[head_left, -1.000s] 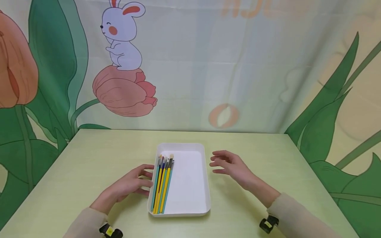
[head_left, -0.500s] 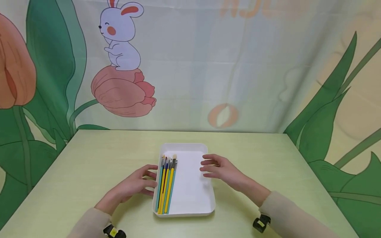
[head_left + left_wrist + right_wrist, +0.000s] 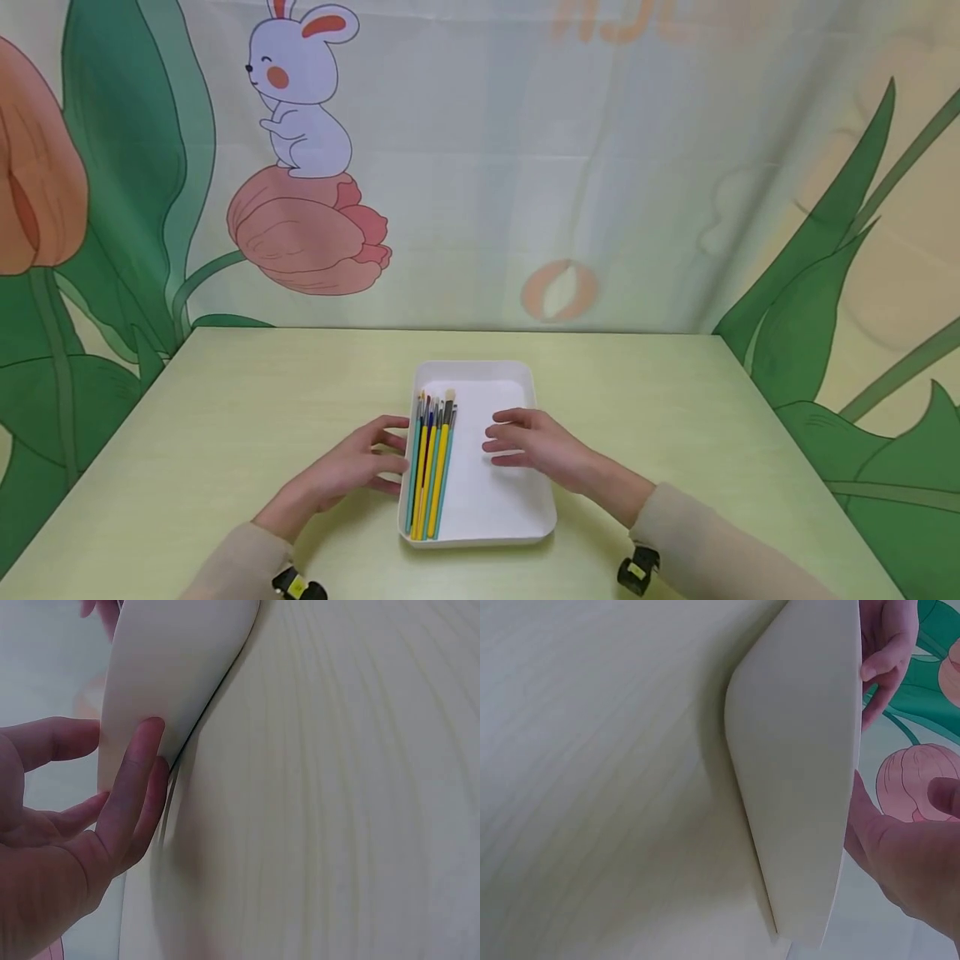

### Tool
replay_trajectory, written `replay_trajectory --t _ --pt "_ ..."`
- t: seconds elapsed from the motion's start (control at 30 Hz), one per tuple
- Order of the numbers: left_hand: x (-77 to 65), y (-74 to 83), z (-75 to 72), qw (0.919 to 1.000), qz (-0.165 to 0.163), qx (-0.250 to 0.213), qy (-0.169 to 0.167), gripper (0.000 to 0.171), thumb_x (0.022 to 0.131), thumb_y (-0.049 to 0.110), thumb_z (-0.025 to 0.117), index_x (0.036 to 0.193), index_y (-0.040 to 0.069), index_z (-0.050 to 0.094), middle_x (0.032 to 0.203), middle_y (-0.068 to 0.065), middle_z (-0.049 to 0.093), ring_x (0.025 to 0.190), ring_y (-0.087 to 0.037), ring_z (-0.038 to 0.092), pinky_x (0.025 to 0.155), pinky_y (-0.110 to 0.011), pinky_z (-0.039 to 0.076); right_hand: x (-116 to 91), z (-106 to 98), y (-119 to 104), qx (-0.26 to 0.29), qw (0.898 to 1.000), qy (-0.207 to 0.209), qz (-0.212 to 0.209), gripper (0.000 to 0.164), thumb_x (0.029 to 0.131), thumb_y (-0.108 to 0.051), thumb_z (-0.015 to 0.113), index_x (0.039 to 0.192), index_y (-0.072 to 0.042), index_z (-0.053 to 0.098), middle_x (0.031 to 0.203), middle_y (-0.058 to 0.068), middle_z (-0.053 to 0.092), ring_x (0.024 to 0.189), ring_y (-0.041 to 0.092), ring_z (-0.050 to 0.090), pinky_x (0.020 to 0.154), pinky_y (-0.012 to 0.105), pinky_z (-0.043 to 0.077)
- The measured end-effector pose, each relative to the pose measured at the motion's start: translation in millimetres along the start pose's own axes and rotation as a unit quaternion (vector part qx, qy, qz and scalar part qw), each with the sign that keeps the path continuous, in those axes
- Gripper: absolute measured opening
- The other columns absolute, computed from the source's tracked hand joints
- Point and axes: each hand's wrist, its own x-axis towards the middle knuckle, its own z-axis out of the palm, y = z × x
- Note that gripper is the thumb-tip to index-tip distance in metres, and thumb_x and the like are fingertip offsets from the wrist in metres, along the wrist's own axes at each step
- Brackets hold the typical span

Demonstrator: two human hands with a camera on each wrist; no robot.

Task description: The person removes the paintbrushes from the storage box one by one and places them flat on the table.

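Note:
A white rectangular tray (image 3: 501, 512) sits on the table. Along its left wall lies a row of several paintbrushes (image 3: 431, 471), with yellow and turquoise handles and the bristles toward the far end. My left hand (image 3: 352, 467) has its spread fingertips against the tray's outer left wall, as the left wrist view shows close up on the tray wall (image 3: 176, 667). Over the right half of the tray hovers my right hand (image 3: 543, 446), fingers relaxed and holding nothing. In the right wrist view the tray's side wall (image 3: 795, 750) hides part of that right hand (image 3: 907, 855).
The pale yellow-green table (image 3: 300, 375) extends around the tray on all sides. Behind its far edge hangs a backdrop cloth (image 3: 465, 183) printed with a rabbit, tulips and leaves. Both wrists carry small black cameras, the right camera (image 3: 638, 570) below the sleeve.
The tray with its paintbrushes has slid right, the left hand moving along at its wall. My right hand has come left from beside the tray to over it.

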Motion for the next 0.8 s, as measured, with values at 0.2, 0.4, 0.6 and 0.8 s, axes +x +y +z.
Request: replay_trajectory --t 0.2,0.4,0.6,0.8 --pt "1.9 0.7 4.7 1.0000 0.005 -0.004 -0.005 0.068 0.093 0.000 0.067 0.152 -0.002 0.034 0.132 -0.029 0.047 0.104 -0.034 0.064 0.081 -0.047 0.061 1.7 7.1 0.1 0.010 1.000 -0.005 0.015 0.058 0.106 -0.018 0.054 0.149 0.015 0.033 0.142 0.032 0.050 0.125 0.040 0.059 0.102 0.047 0.051" --pt "4.2 0.8 9.4 1.0000 -0.002 -0.003 -0.002 0.068 0.093 0.001 0.068 0.152 -0.001 0.035 0.131 -0.026 0.048 0.103 -0.033 0.064 0.081 -0.048 0.061 3.8 11.7 3.3 0.005 1.000 -0.001 0.030 0.057 0.105 -0.019 0.056 0.147 0.013 0.037 0.139 0.028 0.055 0.124 0.038 0.060 0.103 0.046 0.051" --pt "3.6 1.4 13.4 0.9999 0.006 -0.009 -0.005 0.069 0.093 0.001 0.067 0.153 -0.002 0.033 0.132 -0.028 0.048 0.104 -0.033 0.064 0.081 -0.047 0.061 5.5 16.1 3.3 0.003 0.999 0.010 0.050 0.058 0.103 -0.023 0.059 0.146 0.012 0.041 0.137 0.026 0.058 0.123 0.036 0.061 0.104 0.046 0.050" --pt "3.7 1.2 14.2 0.9999 0.009 -0.012 -0.002 0.069 0.093 0.002 0.067 0.153 -0.002 0.033 0.131 -0.028 0.048 0.104 -0.033 0.063 0.080 -0.047 0.062 8.2 18.7 2.7 0.046 0.997 0.005 0.063 0.057 0.104 -0.023 0.057 0.145 0.014 0.041 0.138 0.030 0.054 0.123 0.039 0.061 0.101 0.044 0.053"
